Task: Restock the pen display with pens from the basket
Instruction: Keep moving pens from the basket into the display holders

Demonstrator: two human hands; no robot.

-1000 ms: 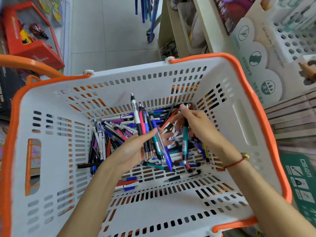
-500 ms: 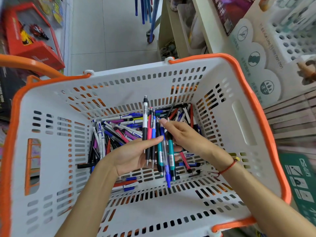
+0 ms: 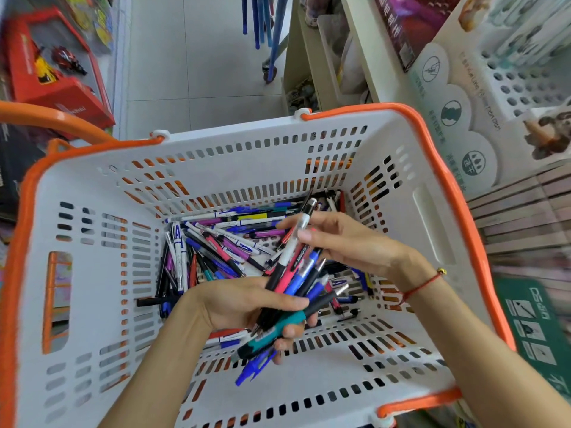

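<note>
A white basket with an orange rim fills the view, and loose pens of many colours lie on its floor. My left hand grips a bunch of pens over the middle of the basket, tips pointing down toward me. My right hand is at the upper ends of that bunch, its fingers pinching around the white and black pen that sticks out on top. The pen display, a white holed rack, stands at the upper right beyond the basket.
An orange basket handle curves off to the left. A red toy box lies on the tiled floor at upper left. Cream shelving and printed cardboard panels stand to the right, with a green sign lower down.
The bunch in my left hand has tilted from upright to leaning right, and my right hand moved from its middle up to its top ends.
</note>
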